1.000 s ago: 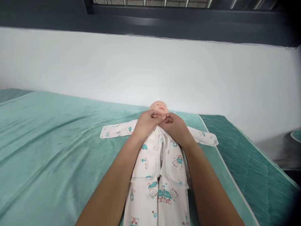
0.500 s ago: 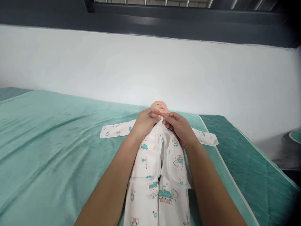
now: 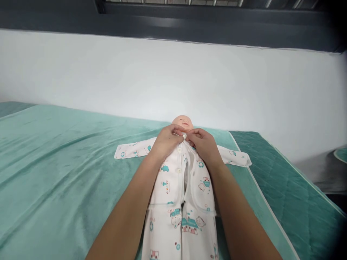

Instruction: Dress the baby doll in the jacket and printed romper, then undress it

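Observation:
A doll (image 3: 183, 120) lies on its back, head toward the wall, dressed in a white printed jacket (image 3: 169, 180) and matching trousers (image 3: 162, 234). Its sleeves stretch out to both sides. My left hand (image 3: 168, 139) pinches the left edge of the jacket's collar, just below the doll's chin. Opposite it, my right hand (image 3: 202, 142) pinches the right edge of the collar. A small pale button shows between my fingertips. Below my hands the jacket front hangs apart, with more buttons down its left edge.
A light green sheet (image 3: 67, 162) with folds lies under the doll. Darker green quilted fabric (image 3: 282, 180) is on the right. Behind stands a white wall (image 3: 162, 79) below a dark metal frame (image 3: 189, 25).
My right hand has shifted slightly left, closer to my left fingertips. The collar button shows more clearly between them. Both hands still hold the collar.

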The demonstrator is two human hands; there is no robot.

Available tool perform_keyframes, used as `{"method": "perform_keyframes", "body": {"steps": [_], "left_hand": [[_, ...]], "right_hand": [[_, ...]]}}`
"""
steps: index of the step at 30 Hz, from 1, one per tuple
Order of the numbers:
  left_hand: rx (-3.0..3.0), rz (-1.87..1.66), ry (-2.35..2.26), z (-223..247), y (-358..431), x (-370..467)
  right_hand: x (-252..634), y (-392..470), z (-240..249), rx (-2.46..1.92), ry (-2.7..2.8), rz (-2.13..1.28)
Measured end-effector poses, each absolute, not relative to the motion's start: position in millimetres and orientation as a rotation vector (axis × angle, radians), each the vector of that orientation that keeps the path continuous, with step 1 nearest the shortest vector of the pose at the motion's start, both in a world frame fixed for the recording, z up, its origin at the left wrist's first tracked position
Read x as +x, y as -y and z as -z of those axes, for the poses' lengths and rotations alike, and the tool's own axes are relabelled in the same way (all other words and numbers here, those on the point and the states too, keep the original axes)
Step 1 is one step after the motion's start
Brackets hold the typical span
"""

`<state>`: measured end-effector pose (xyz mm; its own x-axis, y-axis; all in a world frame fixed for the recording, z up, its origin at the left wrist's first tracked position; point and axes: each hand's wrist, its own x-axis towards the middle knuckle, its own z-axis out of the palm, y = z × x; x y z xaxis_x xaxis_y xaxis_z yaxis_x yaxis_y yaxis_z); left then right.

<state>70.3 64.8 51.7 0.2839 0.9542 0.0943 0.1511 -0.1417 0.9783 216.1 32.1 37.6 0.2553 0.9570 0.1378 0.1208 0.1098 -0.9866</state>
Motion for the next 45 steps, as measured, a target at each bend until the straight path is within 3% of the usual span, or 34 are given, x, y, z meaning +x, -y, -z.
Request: {"method": "perform_keyframes", "body": {"steps": [11,18,36,45], "left_hand": [[1.686,-1.075,-1.103,-52,-66,73],[1.762,-1.078,-1.136,-53,-63,76],[1.611,-1.093,-1.015,-47,-68,71],[1.517,-1.192,-0.934,-50,-61,67]], "right_hand": [[214,-34,-34,-1.293,1.056,-0.774],[207,-22,-40,-1.374,1.138,-0.509],[209,-5,-56,-1.615,1.820,0.074],[200,28,-74,-1.541,2.045,-0.194]]}}
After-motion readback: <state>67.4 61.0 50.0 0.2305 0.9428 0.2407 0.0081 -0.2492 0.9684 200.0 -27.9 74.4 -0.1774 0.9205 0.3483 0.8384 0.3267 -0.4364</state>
